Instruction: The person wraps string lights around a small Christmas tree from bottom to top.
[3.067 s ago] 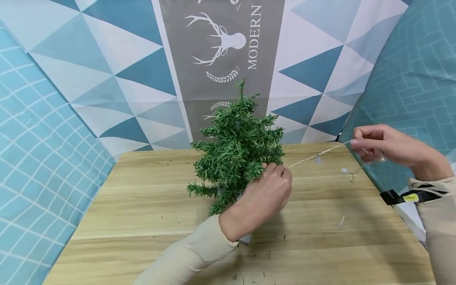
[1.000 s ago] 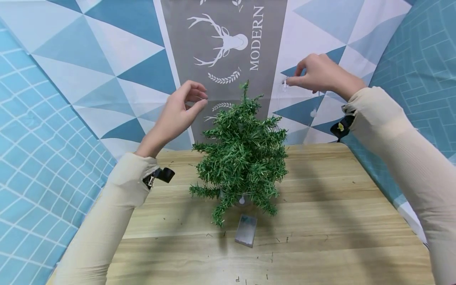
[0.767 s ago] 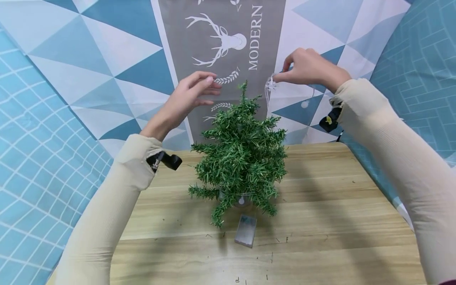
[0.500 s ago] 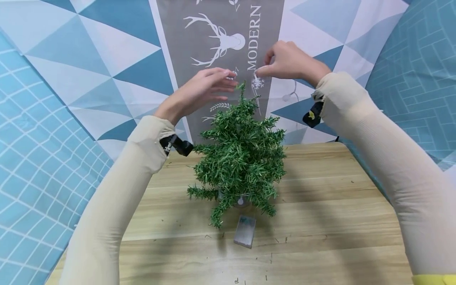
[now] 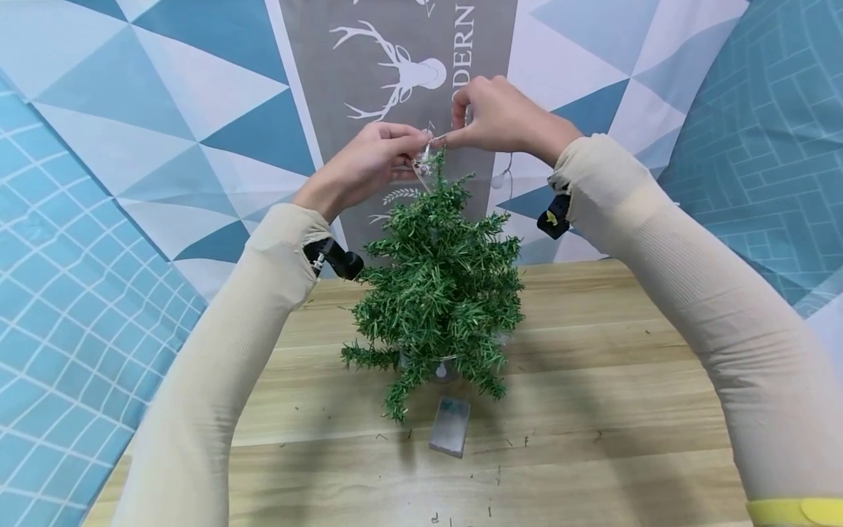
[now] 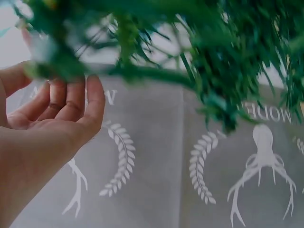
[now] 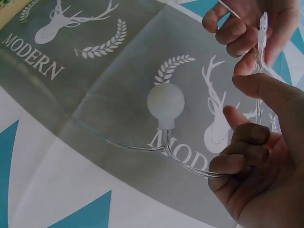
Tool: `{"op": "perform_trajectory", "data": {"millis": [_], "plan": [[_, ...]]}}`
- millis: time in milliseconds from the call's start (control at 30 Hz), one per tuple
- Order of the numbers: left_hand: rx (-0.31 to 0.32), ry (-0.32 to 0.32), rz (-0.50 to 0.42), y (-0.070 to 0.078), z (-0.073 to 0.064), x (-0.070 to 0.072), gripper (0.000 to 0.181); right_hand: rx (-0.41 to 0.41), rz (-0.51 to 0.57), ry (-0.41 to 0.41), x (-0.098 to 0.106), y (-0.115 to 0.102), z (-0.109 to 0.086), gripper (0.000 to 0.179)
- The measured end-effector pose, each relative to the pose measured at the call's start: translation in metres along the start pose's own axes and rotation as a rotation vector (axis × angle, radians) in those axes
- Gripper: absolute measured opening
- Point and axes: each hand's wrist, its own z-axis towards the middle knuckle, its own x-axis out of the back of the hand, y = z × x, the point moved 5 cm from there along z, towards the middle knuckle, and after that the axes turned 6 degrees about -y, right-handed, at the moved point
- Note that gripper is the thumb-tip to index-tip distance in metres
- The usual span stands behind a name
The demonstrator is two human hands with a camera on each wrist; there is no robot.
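A small artificial green Christmas tree (image 5: 437, 285) stands upright in the middle of the wooden table. Above its tip, my left hand (image 5: 375, 155) and right hand (image 5: 503, 121) meet, each pinching a thin, clear string of lights. A snowflake-shaped light (image 5: 424, 165) hangs just under the left fingertips, beside the treetop. In the right wrist view, a round white bulb (image 7: 166, 101) dangles on wire that runs into my curled right fingers. The left wrist view shows my left hand (image 6: 52, 118) partly behind blurred branches.
A small flat greyish box (image 5: 451, 427) lies on the wooden table (image 5: 560, 468) in front of the tree. One round bulb (image 5: 442, 369) shows under the lower branches. Dark bits are scattered about; a patterned cloth (image 5: 579, 44) hangs behind.
Earlier the left hand was at the tree's side while the right drew the string out to the right. Both hands then rose, and the right carried the string leftward to the left hand.
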Motion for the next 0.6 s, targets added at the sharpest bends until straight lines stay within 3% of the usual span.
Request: {"op": "perform_trajectory", "data": {"millis": [200,300,467,533,600], "plan": [[-0.016,0.1,0.101,-0.007,-0.004,0.017,0.016,0.025,0.003,-0.034,-0.004,0.016,-0.006,0.038],[-0.012,0.114,0.119,-0.013,-0.009,0.024,0.017,0.01,0.089,-0.082,-0.007,0.03,-0.01,0.044],[0.001,0.126,0.043,-0.023,-0.014,0.032,0.018,-0.045,0.404,-0.135,-0.01,0.049,-0.018,0.043],[0.003,0.149,-0.006,-0.026,-0.017,0.035,0.018,-0.06,0.455,-0.123,-0.009,0.055,-0.022,0.038],[0.003,0.166,-0.033,-0.028,-0.019,0.037,0.018,-0.073,0.438,-0.109,-0.007,0.059,-0.026,0.032]]}}
